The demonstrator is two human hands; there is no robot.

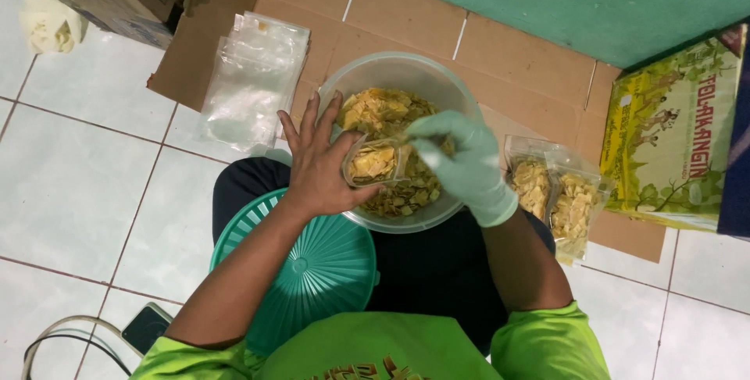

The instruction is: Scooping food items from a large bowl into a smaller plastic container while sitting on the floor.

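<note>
- Head view, step in hand: the left hand (319, 167), bare, holds a small clear pouch (373, 163) open over the clear plastic bowl (367, 74), thumb and palm gripping it while the other fingers spread wide.
- The right hand (467, 167), in a pale green glove, is pinched narrow at the pouch's mouth with a few yellow chips (391, 110) in its fingertips; by my judgement the pouch is being filled and is partly full.
- The next move, as I judge it, calls for a steady pouch mouth and small pinches, so that chips drop inside rather than back into the bowl.
- Containers: the bowl, resting at the person's lap, holds a heap of yellow chips.
- Two filled pouches (556, 202) lie on the cardboard (516, 60) just right of the bowl.
- A stack of empty clear bags (251, 79) lies to the left.
- A teal ribbed lid (324, 271) sits under the left forearm.
- A printed green carton (676, 142) stands at the far right; what is in it cannot be told.
</note>
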